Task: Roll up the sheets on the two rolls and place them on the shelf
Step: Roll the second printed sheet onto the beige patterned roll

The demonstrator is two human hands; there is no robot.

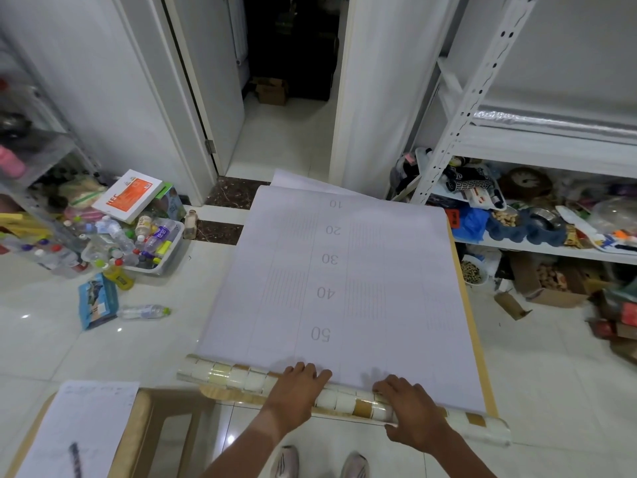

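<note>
A long sheet [344, 281] lies unrolled on the tiled floor, its white backing up with numbers 10 to 50 printed on it. Its near end is wound into a roll [227, 376] patterned in cream and tan squares. My left hand [298, 386] rests on top of the roll near its middle, fingers forward over the sheet's edge. My right hand [412, 408] grips the roll further right, thumb under its near side. A second sheet [81, 429] lies partly unrolled at the lower left. The white metal shelf [537, 150] stands at the right.
A tub of plastic bottles [138, 243] and boxes sits on the floor at the left. Cardboard boxes and clutter crowd the shelf's lower levels at the right. An open doorway [289, 108] lies ahead. My feet show at the bottom edge.
</note>
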